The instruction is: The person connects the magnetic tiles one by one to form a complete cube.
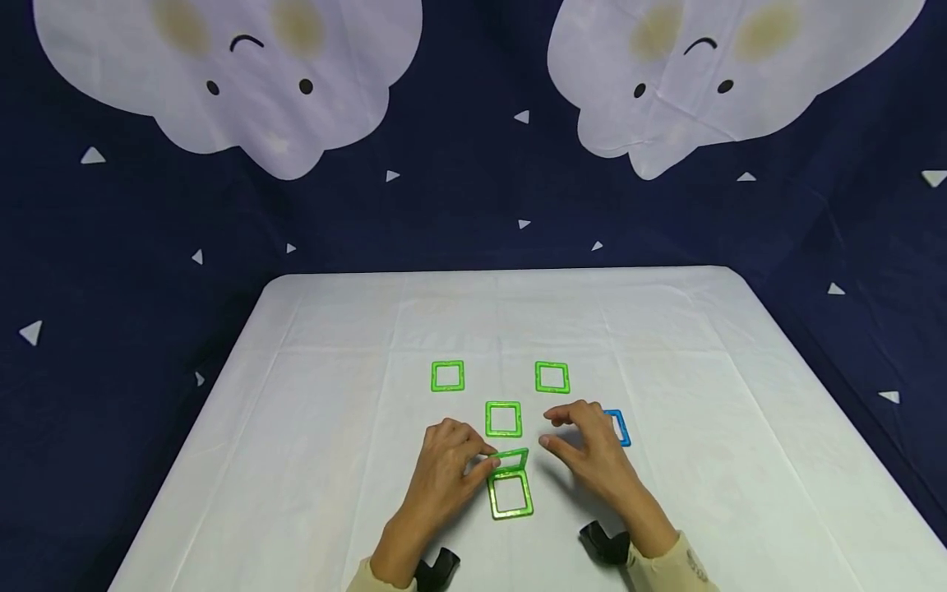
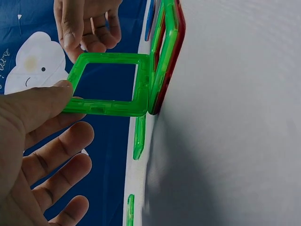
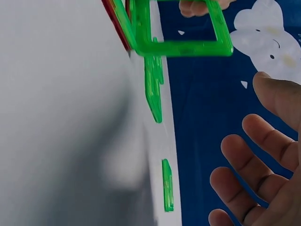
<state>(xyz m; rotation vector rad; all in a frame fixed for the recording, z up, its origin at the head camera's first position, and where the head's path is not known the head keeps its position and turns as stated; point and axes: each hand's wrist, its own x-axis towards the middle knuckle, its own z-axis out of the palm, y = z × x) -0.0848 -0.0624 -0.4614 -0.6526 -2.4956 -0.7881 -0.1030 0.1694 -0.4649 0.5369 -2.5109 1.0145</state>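
Observation:
My left hand (image 1: 447,464) pinches a green square magnetic tile (image 2: 106,107) between thumb and index finger. This frame-shaped tile stands up from the far edge of another green square tile (image 1: 512,515), which lies flat on top of a red tile (image 2: 169,70). Its remaining fingers spread below in the left wrist view. To the right of the tiles, my right hand (image 1: 595,460) hovers with thumb and fingers apart, holding nothing. A blue tile (image 1: 624,429) lies just beyond that hand and is partly hidden by it.
A green tile (image 1: 503,433) lies flat just beyond the hands. Farther back are two more green tiles, one at left (image 1: 447,389) and one at right (image 1: 552,390). They rest on a white-covered table (image 1: 333,395) before a dark blue cloud-patterned cloth (image 1: 459,222).

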